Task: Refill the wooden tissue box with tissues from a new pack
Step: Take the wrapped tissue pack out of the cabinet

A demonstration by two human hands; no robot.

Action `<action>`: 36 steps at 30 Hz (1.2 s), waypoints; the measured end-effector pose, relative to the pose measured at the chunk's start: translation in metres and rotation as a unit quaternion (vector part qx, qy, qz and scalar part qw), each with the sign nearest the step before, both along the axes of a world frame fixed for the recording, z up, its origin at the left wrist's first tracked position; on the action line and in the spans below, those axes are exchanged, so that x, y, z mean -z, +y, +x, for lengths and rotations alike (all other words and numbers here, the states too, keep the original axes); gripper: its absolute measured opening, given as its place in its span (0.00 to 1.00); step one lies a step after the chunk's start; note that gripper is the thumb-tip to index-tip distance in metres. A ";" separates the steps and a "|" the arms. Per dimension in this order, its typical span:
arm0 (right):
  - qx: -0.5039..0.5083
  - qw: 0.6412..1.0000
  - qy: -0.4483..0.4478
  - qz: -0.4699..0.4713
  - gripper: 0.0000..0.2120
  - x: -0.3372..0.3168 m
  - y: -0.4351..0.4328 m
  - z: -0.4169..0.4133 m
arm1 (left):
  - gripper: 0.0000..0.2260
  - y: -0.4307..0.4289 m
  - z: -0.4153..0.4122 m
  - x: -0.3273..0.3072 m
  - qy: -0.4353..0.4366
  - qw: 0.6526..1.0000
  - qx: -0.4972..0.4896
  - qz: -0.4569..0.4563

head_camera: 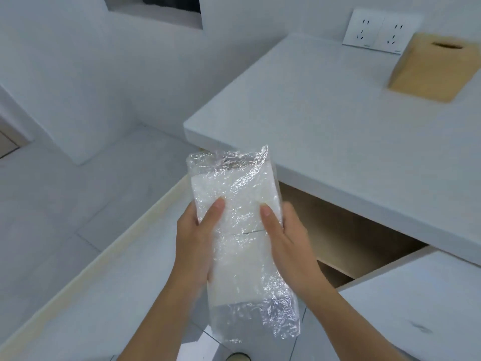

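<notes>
Held in both hands: a pack [239, 230] of tissues in crinkly clear film, long axis running away from the body, well short of the box [432, 66] and lower than it, out past the near edge of the table [338, 121]. Left hand [195, 241] wrapped round one long side, thumb pressed on top, remaining fingers hidden beneath. Right hand [289, 238] mirrored on the other long side, thumb on top as well. Both clenched on the pack, neither slack.

Box standing upright on the table, far from the pack, toward the wall, just in front of a double socket [374, 29]. Dark oval slot in its top, nothing visibly poking out. Blurred in this view, so hard to say whether any lid or base is loose.

Film unopened as far as can be seen, though a faint dark line across the top between the thumbs may be a tear strip or perhaps only a crease. Loose film bunched at both ends.

Likely light and soft: a stack that gives under pressure and bends if held at one end. Film probably slick and prone to sliding over the tissues inside. Best gripped across the middle on the long sides, as now, with gentle squeeze; loose end film better pinched only for tearing open.
</notes>
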State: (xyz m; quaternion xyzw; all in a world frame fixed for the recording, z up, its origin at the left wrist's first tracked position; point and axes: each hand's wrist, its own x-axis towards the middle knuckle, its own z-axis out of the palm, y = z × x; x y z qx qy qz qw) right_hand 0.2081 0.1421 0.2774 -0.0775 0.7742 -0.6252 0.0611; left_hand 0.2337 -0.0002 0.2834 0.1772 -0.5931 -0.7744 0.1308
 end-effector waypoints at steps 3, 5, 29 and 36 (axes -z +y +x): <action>0.005 1.000 0.020 -0.006 0.31 -0.049 0.012 -0.005 | 0.10 0.011 -0.006 -0.048 0.026 1.000 0.011 -0.006; 0.024 0.999 0.043 -0.006 0.33 -0.081 0.023 -0.009 | 0.09 0.021 -0.013 -0.080 0.049 0.999 0.023 -0.004; 0.240 0.965 0.090 -0.062 0.23 -0.249 0.164 -0.121 | 0.10 0.168 -0.183 -0.257 0.113 0.965 0.237 0.005; 0.294 0.951 0.085 -0.031 0.24 -0.247 0.213 -0.142 | 0.12 0.221 -0.215 -0.254 0.109 0.955 0.276 -0.006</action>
